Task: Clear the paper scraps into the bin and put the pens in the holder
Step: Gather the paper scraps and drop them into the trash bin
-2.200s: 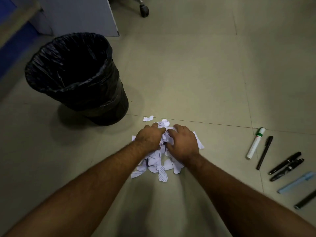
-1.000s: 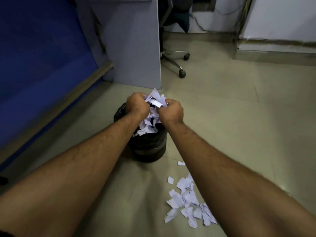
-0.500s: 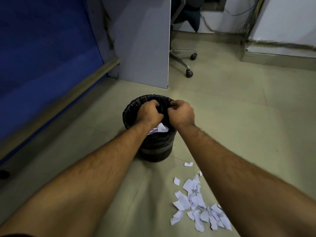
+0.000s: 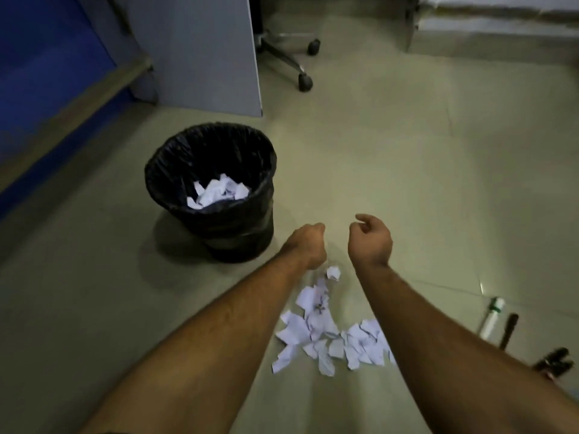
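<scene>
Both hands empty: left hand [image 4: 308, 244] loosely curled, right hand [image 4: 371, 241] half-open, above floor scraps [image 4: 329, 336]; bin [image 4: 175, 170] at 10 o'clock holds paper.

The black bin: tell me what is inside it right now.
Inside the round bin lined with a black plastic bag lies a small heap of torn white paper scraps against the near side. Anything beneath the scraps, and the bottom by the near wall, is hidden.

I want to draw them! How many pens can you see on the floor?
3: a white marker with green band, a thin black pen beside it, a blurred dark pen nearer. The right arm may hide more.
</scene>
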Available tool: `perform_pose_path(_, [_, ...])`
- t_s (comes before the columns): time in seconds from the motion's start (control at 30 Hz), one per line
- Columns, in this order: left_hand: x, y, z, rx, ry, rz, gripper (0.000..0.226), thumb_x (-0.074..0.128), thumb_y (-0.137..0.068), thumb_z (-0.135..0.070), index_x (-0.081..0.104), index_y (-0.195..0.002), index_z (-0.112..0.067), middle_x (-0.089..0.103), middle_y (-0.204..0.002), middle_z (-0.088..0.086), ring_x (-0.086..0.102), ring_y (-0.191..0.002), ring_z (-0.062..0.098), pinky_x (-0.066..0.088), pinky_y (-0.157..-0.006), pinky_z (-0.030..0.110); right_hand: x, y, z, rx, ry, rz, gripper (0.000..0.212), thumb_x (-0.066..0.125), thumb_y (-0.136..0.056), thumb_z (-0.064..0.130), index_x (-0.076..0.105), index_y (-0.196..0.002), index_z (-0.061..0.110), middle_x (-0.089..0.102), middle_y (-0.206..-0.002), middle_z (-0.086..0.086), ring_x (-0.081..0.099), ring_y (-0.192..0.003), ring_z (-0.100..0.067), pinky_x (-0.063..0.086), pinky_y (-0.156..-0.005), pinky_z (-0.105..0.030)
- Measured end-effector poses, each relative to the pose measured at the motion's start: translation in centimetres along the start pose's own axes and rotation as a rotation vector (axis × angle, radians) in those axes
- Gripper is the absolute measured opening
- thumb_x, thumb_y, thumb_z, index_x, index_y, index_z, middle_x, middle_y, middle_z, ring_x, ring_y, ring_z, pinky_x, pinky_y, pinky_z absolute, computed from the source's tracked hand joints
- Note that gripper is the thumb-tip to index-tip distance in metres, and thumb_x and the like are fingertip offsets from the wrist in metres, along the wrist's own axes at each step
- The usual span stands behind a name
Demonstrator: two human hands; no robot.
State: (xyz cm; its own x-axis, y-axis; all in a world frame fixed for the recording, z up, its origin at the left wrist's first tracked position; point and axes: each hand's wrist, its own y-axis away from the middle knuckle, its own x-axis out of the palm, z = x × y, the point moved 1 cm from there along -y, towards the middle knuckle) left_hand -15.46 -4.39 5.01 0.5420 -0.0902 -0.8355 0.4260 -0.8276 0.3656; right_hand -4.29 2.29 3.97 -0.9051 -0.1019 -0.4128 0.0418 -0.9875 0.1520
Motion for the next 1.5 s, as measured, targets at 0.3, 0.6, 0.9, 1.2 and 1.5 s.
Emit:
perform_pose_path(0.3, [10.2,-1.3,1.6,-0.077,-0.064,0.037,0.061,0.048,-0.093,-0.054,0.038,-0.143,-0.021,0.032,-0.15,0.015,0.029,-0.139,0.036,0.036,-0.11,0.048,1.0,-3.0,-9.5,-0.403,0.817,0.335,0.079,0.068,-0.081,0.032,0.036,-0.149,0.012,0.03,-0.157,-0.019,0.027,-0.145,-0.04,0.03,-0.114,-0.046])
perform_pose_path(0.6, [11.0,-1.1,3.0,-0.019,-0.075,0.047,0.055,0.046,-0.098,-0.029,0.029,-0.151,-0.024,0.01,-0.164,0.011,0.009,-0.151,0.033,0.019,-0.121,0.047,3.2,-3.7,-10.9,-0.546,0.763,0.576,0.065,0.05,-0.094,0.04,0.034,-0.151,0.015,0.029,-0.161,-0.008,0.02,-0.15,-0.032,0.015,-0.122,-0.047])
perform_pose_path(0.9, [9.7,2.3,3.6,-0.022,0.045,-0.144,0.046,0.05,-0.091,-0.015,0.05,-0.137,-0.014,0.052,-0.141,0.007,0.051,-0.126,0.028,0.043,-0.105,0.037,-1.2,0.3,-12.3,-0.592,0.528,0.491,0.056,0.047,-0.087,0.036,0.058,-0.135,0.011,0.06,-0.137,-0.009,0.053,-0.128,-0.027,0.039,-0.108,-0.034])
perform_pose_path(1.2, [8.9,-3.5,-0.3,0.067,0.02,-0.149,0.05,0.049,-0.091,-0.019,0.045,-0.14,-0.015,0.049,-0.143,0.006,0.051,-0.126,0.028,0.043,-0.104,0.04,-2.0,-1.8,-15.8,-0.413,0.862,0.259,0.076,0.025,-0.092,0.058,0.034,-0.152,0.012,0.025,-0.161,-0.017,0.019,-0.15,-0.037,0.014,-0.122,-0.049])
perform_pose_path(1.5, [9.8,-9.8,-0.5,0.108,-0.16,-0.139,0.06,0.05,-0.093,-0.031,0.032,-0.148,-0.019,0.033,-0.152,0.01,0.034,-0.139,0.029,0.033,-0.111,0.04,-1.5,-1.3,-16.5,-0.475,0.876,0.179,0.067,0.03,-0.098,0.053,0.034,-0.153,0.015,0.025,-0.162,-0.016,0.018,-0.151,-0.035,0.013,-0.123,-0.049])
